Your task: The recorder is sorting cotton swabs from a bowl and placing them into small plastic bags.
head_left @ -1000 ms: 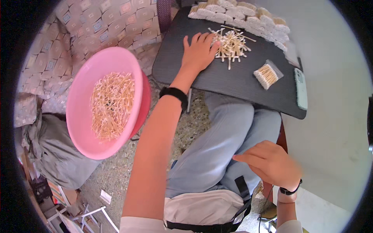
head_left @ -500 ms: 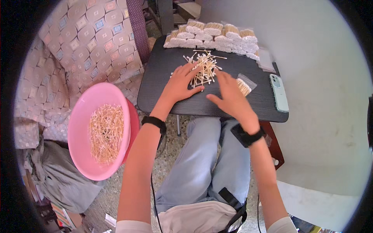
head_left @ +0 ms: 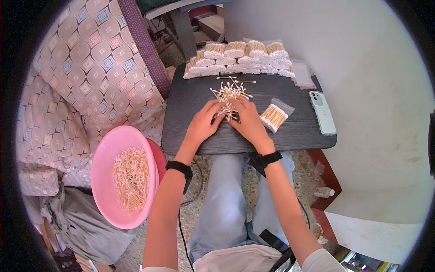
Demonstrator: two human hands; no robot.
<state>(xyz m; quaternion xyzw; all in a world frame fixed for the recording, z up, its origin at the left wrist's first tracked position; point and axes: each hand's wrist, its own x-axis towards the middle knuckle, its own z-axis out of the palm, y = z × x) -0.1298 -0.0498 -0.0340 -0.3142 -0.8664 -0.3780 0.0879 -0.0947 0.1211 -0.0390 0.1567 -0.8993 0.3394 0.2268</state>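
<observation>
Both hands lie palm-down on the loose heap of cotton swabs (head_left: 228,99) in the upper middle of the frame, fingers curled in around its near edge; the left hand (head_left: 202,123) and right hand (head_left: 247,121) cup the pile from either side, and whether any swabs are actually pinched between the fingers cannot be told.

A second ago only the left hand was on the small dark table (head_left: 290,131), while the right hung back by the lap; half a second ago it was coming in flat. Now the two have closed together on the heap, so the scattered swabs are being gathered, judging by the tighter pile.

Just right of the right hand lies a filled clear bag of swabs (head_left: 274,116); along the table's far edge sits a row of packed bags (head_left: 240,59). A phone (head_left: 322,112) rests at the right edge, and a pink basin of swabs (head_left: 118,177) stands at lower left.
</observation>
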